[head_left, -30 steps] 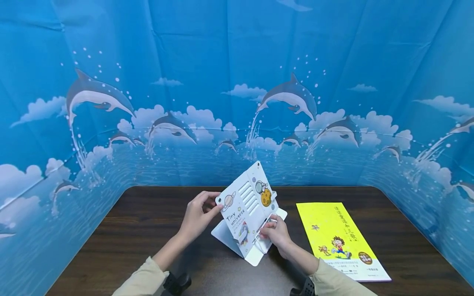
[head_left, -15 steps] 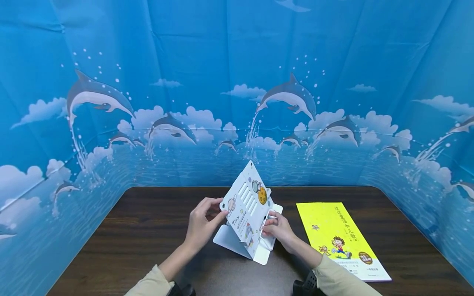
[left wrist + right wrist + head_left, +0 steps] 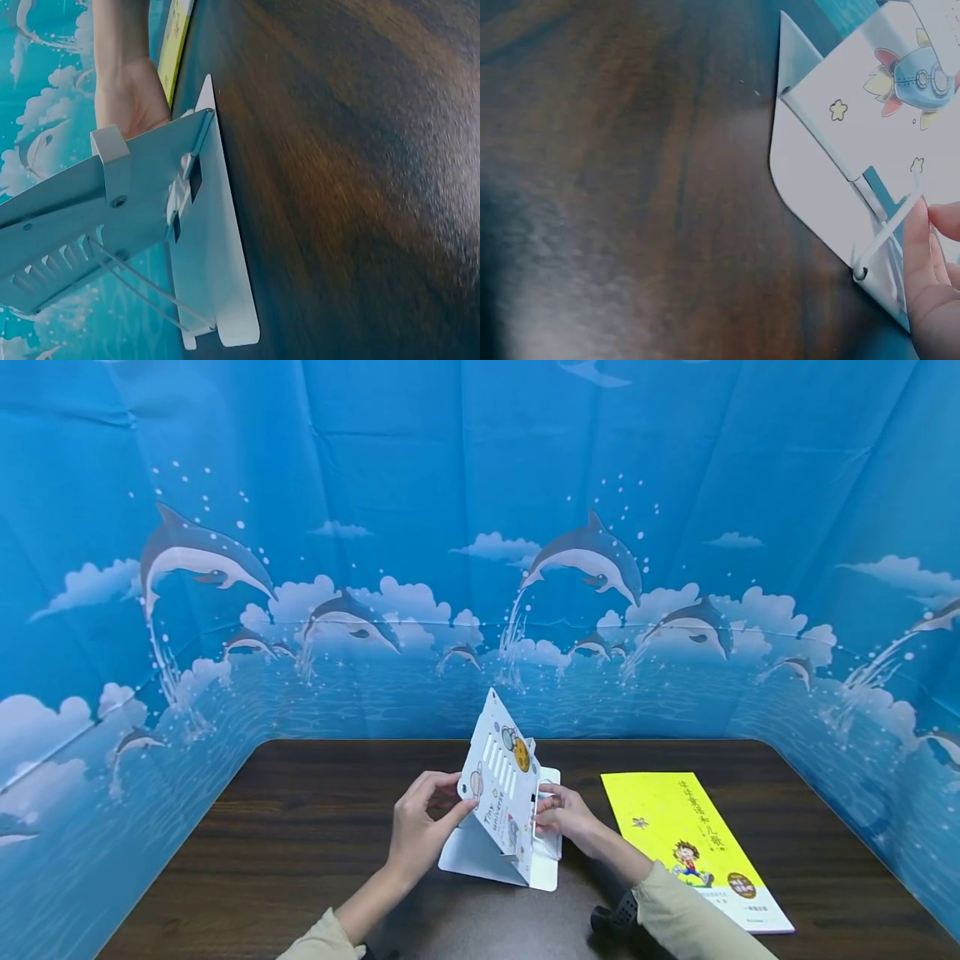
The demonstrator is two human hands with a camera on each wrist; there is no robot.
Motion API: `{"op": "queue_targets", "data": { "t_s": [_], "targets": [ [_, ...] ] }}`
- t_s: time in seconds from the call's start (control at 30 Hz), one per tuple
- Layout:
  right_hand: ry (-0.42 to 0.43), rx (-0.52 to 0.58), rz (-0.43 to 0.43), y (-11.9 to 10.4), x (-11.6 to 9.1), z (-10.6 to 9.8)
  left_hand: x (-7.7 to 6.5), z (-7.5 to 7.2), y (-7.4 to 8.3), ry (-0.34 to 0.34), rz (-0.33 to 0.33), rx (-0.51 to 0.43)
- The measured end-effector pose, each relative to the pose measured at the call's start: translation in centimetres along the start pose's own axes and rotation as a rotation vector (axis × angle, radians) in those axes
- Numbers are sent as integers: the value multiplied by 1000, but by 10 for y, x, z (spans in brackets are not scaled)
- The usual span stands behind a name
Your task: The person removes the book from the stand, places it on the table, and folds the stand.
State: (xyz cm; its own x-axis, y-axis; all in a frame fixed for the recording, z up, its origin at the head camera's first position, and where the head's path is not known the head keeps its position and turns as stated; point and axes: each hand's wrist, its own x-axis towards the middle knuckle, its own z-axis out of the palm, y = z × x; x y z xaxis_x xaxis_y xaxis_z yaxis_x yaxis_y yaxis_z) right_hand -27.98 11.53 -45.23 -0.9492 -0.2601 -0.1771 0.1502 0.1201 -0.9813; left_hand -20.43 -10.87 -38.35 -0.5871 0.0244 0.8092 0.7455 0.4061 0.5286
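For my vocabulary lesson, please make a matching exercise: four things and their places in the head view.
1. White slotted stand with space drawings
2. Yellow rectangular book
3. Left hand
4. Blue cloth backdrop

A. Behind the dark brown wooden table
B. At the stand's left edge
C. Between left and right hand
D. Right of the stand

Pairs: 1C, 2D, 3B, 4A

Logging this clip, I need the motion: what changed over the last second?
The stand turned counterclockwise seen from above, its face swinging rightward; the left hand moved right with it. The right hand barely shifted. Neither hand let go; the book stayed put.
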Motion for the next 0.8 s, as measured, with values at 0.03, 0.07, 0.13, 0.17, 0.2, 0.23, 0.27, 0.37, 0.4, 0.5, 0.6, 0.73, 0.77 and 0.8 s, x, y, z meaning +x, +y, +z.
{"op": "queue_targets", "data": {
  "t_s": [0.03,0.07,0.13,0.17,0.2,0.23,0.27,0.37,0.4,0.5,0.6,0.73,0.77,0.8],
  "targets": [
    [2,-3,10,-1,1,0,0,0,3,4,4,-1],
    [5,-9,22,-1,2,0,0,1,4,7,7,-4],
    [10,-15,40,-2,5,-1,0,2,6,4,4,-3],
    [10,-18,46,-3,6,-1,-1,3,5,-2,0,1],
    [8,-18,52,-3,7,-1,-2,4,4,-8,-9,3],
    [5,-18,55,-4,8,-2,-2,5,3,-14,-16,6],
    [3,-16,59,-4,9,-2,-3,6,1,-19,-19,3],
    [-4,-6,74,-3,12,-4,-4,8,-3,-26,-14,-5],
    [-3,-4,81,-3,12,-5,-4,9,-3,-23,-4,-5],
    [-3,-7,95,-3,14,-7,-5,11,-4,-11,41,9],
    [-3,-11,106,-2,15,-8,-5,13,-3,-3,70,37],
    [2,-16,109,-1,15,-8,-6,14,-2,-1,77,46],
    [5,-17,111,-1,15,-8,-6,14,-2,-1,76,44],
    [4,-18,108,-1,15,-8,-6,14,-2,-2,74,41]
  ]
}}
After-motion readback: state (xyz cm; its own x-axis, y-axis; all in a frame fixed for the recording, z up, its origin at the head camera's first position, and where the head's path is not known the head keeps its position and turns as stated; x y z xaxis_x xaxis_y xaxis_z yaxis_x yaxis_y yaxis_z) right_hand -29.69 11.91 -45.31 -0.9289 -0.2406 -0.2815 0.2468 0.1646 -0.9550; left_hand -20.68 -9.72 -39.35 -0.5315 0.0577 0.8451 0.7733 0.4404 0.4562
